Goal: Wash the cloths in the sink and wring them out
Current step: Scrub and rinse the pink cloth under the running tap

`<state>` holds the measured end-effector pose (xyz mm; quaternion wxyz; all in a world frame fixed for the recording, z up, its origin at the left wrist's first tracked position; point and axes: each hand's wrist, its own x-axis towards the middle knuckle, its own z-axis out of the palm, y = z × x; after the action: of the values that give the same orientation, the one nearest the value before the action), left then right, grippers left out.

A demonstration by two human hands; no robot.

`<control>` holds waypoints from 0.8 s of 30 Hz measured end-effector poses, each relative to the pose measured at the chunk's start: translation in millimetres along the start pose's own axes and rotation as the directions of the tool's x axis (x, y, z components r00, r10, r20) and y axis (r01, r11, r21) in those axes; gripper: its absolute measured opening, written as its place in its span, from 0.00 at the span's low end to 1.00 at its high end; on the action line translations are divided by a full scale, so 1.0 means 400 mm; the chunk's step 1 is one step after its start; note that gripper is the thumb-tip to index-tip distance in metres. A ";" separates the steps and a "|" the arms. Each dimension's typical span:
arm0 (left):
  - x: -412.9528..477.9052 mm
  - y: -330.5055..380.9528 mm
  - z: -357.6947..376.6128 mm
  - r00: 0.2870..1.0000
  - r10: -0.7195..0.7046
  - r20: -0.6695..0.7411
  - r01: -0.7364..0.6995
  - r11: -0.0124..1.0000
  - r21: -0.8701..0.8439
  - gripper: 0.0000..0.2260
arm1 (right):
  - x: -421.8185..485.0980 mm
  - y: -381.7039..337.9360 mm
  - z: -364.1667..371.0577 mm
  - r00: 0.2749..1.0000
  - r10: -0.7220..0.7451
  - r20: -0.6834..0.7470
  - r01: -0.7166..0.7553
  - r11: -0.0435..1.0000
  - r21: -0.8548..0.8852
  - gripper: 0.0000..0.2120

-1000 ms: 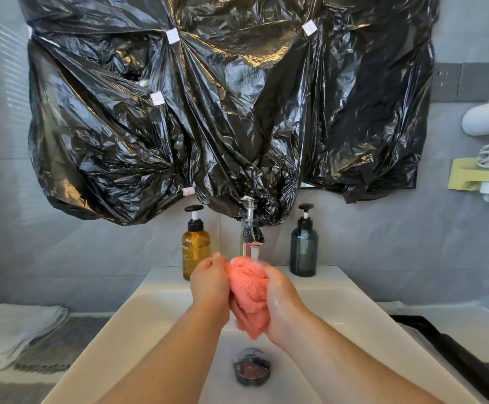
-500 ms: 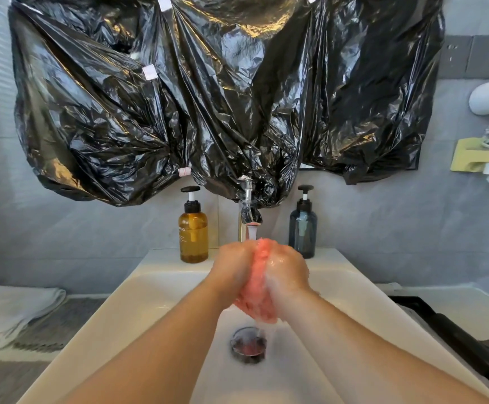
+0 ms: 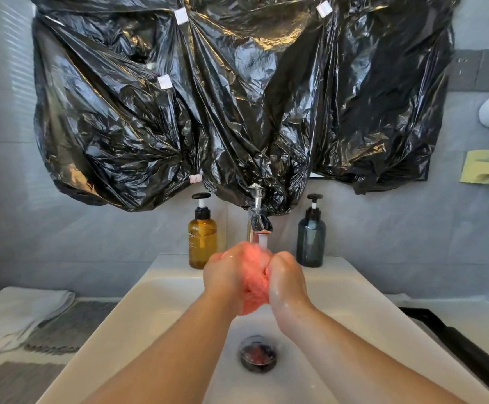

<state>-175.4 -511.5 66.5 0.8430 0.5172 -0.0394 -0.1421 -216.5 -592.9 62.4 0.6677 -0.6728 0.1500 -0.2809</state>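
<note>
While the tap [image 3: 259, 224] runs, both hands are wrapped around a pink cloth [image 3: 252, 290], holding it right under the stream and over the middle of the sink [image 3: 161, 298]. The left hand [image 3: 225, 275] has its fingers curled over the top of the wad. The right hand [image 3: 285, 284] grips the other side, and its skin looks wet and shiny. The cloth is squashed into a ball between the palms, with a bit poking out below, well above the drain [image 3: 258, 354].

So where is the job at? I'd say it's in the washing part for this one cloth: water on, cloth soaked, hands scrubbing or squeezing it. I can't tell if any soap went on it. The amber bottle [image 3: 202, 237] and blue bottle [image 3: 310, 237] stand on either side of the tap, untouched right now. Wringing doesn't look done, since the cloth is getting fresh water on it.

What's left, by my guess, is to finish rinsing, shut the tap, twist the water out, then move on. A folded white towel [image 3: 13, 313] lies on the worktop [image 3: 470, 319] to the left, beside a grey mat [image 3: 62, 325]. Both look dry, and I can't say if they're part of the job. Black plastic [image 3: 237, 97] covers the wall above.
</note>
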 end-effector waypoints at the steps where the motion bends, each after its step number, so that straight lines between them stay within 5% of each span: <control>1: 0.002 -0.006 -0.004 0.998 0.012 -0.059 -0.013 1.000 -0.010 0.14 | -0.004 0.012 0.006 0.999 -0.035 0.002 0.035 0.999 -0.015 0.09; 4: 0.010 -0.019 -0.001 0.987 0.120 -0.106 -0.109 0.988 0.108 0.11 | -0.017 0.043 0.021 0.988 -0.153 0.009 0.152 0.971 -0.186 0.21; 8: 0.005 -0.019 0.013 0.978 0.189 -0.082 -0.159 0.946 0.281 0.09 | -0.015 0.043 0.019 0.994 -0.077 -0.076 0.061 0.977 -0.203 0.18; 10: 0.006 -0.023 0.016 0.982 0.191 -0.004 -0.152 0.792 0.591 0.07 | -0.003 0.018 0.004 0.998 -0.051 -0.045 0.039 0.970 -0.240 0.16; 12: 0.018 -0.010 0.012 0.997 0.071 0.008 -0.066 0.883 0.465 0.05 | 0.012 0.006 -0.010 1.000 0.002 0.007 0.000 0.954 -0.299 0.12; 14: 0.010 0.009 0.017 0.992 -0.019 0.124 -0.047 0.860 0.508 0.12 | 0.042 0.009 -0.022 0.996 0.091 0.001 -0.088 0.958 -0.274 0.11; 20: -0.021 0.023 0.009 0.958 -0.193 0.214 0.077 0.885 0.458 0.21 | 0.086 -0.022 -0.081 0.969 0.162 -0.184 -0.128 0.974 0.185 0.09; 24: 0.016 0.001 0.008 0.973 -0.162 0.164 0.130 0.973 0.190 0.29 | 0.061 -0.027 -0.063 0.972 0.236 -0.013 -0.231 0.958 0.170 0.13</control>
<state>-169.7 -515.8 67.7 0.7739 0.5770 -0.0888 -0.2454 -213.7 -626.9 76.0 0.7478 -0.5870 0.2154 -0.2231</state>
